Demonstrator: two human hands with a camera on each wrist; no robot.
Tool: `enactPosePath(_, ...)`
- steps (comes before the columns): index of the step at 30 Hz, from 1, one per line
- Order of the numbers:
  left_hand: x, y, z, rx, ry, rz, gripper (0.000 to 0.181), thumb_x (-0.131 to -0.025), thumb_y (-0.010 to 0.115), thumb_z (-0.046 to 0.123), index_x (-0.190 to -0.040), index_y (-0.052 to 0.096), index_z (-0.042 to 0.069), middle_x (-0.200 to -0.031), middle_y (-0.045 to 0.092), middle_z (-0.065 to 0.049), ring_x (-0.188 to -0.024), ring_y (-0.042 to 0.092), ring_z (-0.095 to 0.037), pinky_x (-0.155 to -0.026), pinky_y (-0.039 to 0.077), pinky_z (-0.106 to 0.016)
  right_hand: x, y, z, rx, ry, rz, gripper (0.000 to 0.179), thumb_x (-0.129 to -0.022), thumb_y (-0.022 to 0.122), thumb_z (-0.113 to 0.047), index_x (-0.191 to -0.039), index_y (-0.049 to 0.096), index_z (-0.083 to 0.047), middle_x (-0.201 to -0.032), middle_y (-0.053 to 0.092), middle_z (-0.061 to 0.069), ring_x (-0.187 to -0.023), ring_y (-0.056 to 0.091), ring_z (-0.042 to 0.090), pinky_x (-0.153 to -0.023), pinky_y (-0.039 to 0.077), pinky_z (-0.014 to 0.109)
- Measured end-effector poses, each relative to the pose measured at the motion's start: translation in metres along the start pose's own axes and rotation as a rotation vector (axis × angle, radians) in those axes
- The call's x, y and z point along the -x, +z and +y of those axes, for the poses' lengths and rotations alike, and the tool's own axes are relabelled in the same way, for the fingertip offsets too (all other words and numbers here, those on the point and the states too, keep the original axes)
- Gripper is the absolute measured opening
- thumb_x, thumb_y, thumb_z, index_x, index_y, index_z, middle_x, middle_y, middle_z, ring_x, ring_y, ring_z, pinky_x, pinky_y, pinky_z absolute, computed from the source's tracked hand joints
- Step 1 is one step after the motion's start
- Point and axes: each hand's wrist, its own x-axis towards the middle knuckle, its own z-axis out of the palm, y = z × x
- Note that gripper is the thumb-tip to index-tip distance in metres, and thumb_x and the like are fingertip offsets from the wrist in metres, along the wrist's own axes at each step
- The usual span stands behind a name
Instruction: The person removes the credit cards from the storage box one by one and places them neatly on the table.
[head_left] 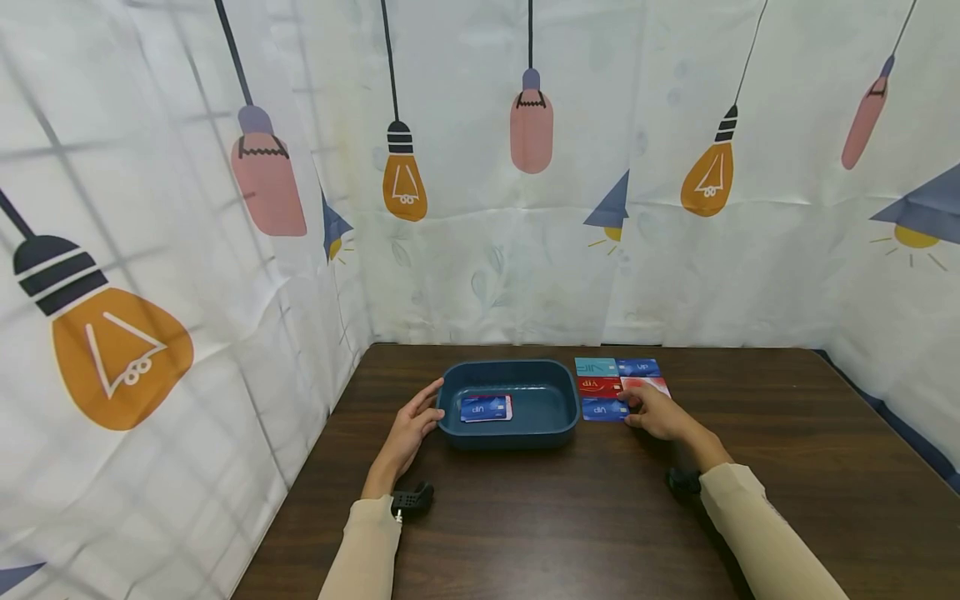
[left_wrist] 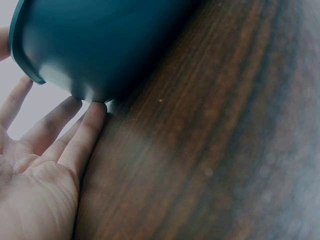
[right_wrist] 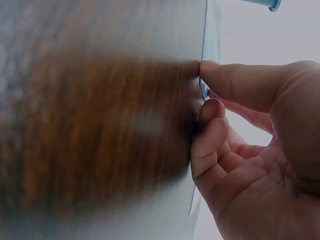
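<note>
Backdrop: white curtain (head_left: 465, 283), printed with hanging lamps. In front of it stood a dark wood-grain table (head_left: 570, 533).

Bin (head_left: 517, 439), blue-green and shallow: on the table, long axis left to right, its mouth upward. The left hand (head_left: 408, 429) rested at its left end, fingers spread and fairly straight, tips on the wall; it held nothing. Judged to be steadying the bin.

Right hand (head_left: 656, 412): over the near right of the card layout, fingers bent, thumb and fingertips a narrow gap apart at the right end of the lower blue card (head_left: 602, 409). In the right wrist view a thin card edge showed between them, close to the wood. Could not tell whether it was pinched or only touched. That end was probably chosen because a flat card offers little else to get hold of.

Cards lay just beside the bin's right side: teal card (head_left: 595, 367) and upper blue card (head_left: 637, 367) farthest off, red card (head_left: 598, 387) and red-and-white card (head_left: 648, 383) next, the lower blue card nearest the person. Long axes ran roughly left to right; lettering too small to say which way up. The close rows presumably kept every face visible and within short reach of the bin.

Inside the bin, left of its middle: small card pile (head_left: 483, 408), blue on top, lengthwise with the bin.
</note>
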Motion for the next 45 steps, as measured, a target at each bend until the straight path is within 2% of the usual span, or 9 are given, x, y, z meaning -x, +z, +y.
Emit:
enactPosePath(7,0.0,0.0,-0.001,-0.02,0.0,-0.001,0.059,-0.102,0.056,0.007,-0.157,0.043,0.023,-0.165,0.036,-0.009,-0.155,0.029,-0.029,-0.104,0.047,-0.024,-0.001,0.001,-0.001,0.01,-0.004,0.003,0.037,-0.09,0.073,-0.003,-0.124,0.064,0.009,-0.109,0.064,0.023,-0.098,0.06,0.03,-0.088,0.054,0.052)
enactPosePath(20,0.0,-0.001,0.0,-0.018,0.012,-0.008,0.059,-0.102,0.056,0.008,-0.157,0.042,0.021,-0.165,0.035,-0.01,-0.154,0.03,-0.031,-0.099,0.048,-0.02,-0.001,0.0,-0.002,-0.018,0.006,0.022,0.033,-0.09,0.072,-0.004,-0.121,0.065,0.005,-0.108,0.066,0.021,-0.1,0.061,0.033,-0.094,0.05,0.058)
enactPosePath(22,0.0,-0.001,0.0,-0.016,0.012,-0.008,0.059,-0.101,0.057,0.009,-0.157,0.042,0.022,-0.165,0.035,-0.009,-0.154,0.03,-0.03,-0.101,0.047,-0.021,-0.002,-0.001,-0.003,-0.047,0.019,0.04,0.032,-0.092,0.071,-0.005,-0.122,0.064,0.004,-0.108,0.066,0.02,-0.1,0.062,0.032,-0.093,0.051,0.056)
enactPosePath(25,0.0,-0.001,0.0,-0.018,0.011,-0.01,0.06,-0.101,0.058,0.01,-0.157,0.042,0.022,-0.165,0.035,-0.008,-0.154,0.03,-0.03,-0.102,0.047,-0.022,-0.003,-0.002,-0.009,-0.105,0.047,0.078,0.033,-0.097,0.066,-0.008,-0.128,0.062,0.003,-0.109,0.066,0.018,-0.097,0.062,0.028,-0.085,0.054,0.046)
enactPosePath(29,0.0,-0.001,-0.001,-0.014,0.01,-0.009,0.06,-0.1,0.059,0.01,-0.157,0.043,0.022,-0.165,0.035,-0.008,-0.154,0.03,-0.03,-0.101,0.047,-0.022,-0.006,-0.004,-0.026,-0.185,0.061,0.182,0.033,-0.102,0.061,-0.013,-0.131,0.062,0.002,-0.105,0.065,0.015,-0.088,0.058,0.022,-0.071,0.051,0.031)
enactPosePath(32,0.001,-0.001,0.0,-0.007,0.011,-0.006,0.06,-0.1,0.059,0.009,-0.157,0.043,0.021,-0.165,0.035,-0.009,-0.154,0.03,-0.03,-0.1,0.047,-0.021,-0.012,-0.005,-0.044,-0.248,0.033,0.263,0.029,-0.102,0.061,-0.014,-0.129,0.063,-0.004,-0.102,0.065,0.013,-0.082,0.058,0.024,-0.066,0.049,0.029)
enactPosePath(34,0.001,-0.001,0.0,-0.003,0.012,-0.005,0.06,-0.1,0.058,0.008,-0.156,0.044,0.021,-0.164,0.036,-0.01,-0.153,0.031,-0.03,-0.099,0.048,-0.02,-0.015,-0.005,-0.057,-0.286,-0.002,0.282,0.027,-0.103,0.061,-0.014,-0.128,0.064,-0.007,-0.101,0.064,0.012,-0.079,0.059,0.027,-0.064,0.05,0.029)
enactPosePath(37,0.001,0.0,0.0,-0.003,0.012,-0.007,0.059,-0.101,0.058,0.009,-0.157,0.043,0.021,-0.164,0.036,-0.011,-0.153,0.032,-0.031,-0.099,0.048,-0.02,-0.022,-0.003,-0.078,-0.326,-0.043,0.279,0.026,-0.102,0.063,-0.015,-0.127,0.064,-0.009,-0.099,0.063,0.011,-0.077,0.06,0.028,-0.063,0.05,0.03)
enactPosePath(45,0.0,-0.001,0.0,-0.008,0.008,-0.004,0.059,-0.1,0.058,0.009,-0.156,0.044,0.021,-0.163,0.038,-0.011,-0.151,0.034,-0.031,-0.1,0.048,-0.022,-0.044,0.017,-0.121,-0.371,-0.116,0.193,0.028,-0.099,0.067,-0.016,-0.126,0.064,-0.006,-0.096,0.061,0.009,-0.076,0.056,0.018,-0.065,0.049,0.026)
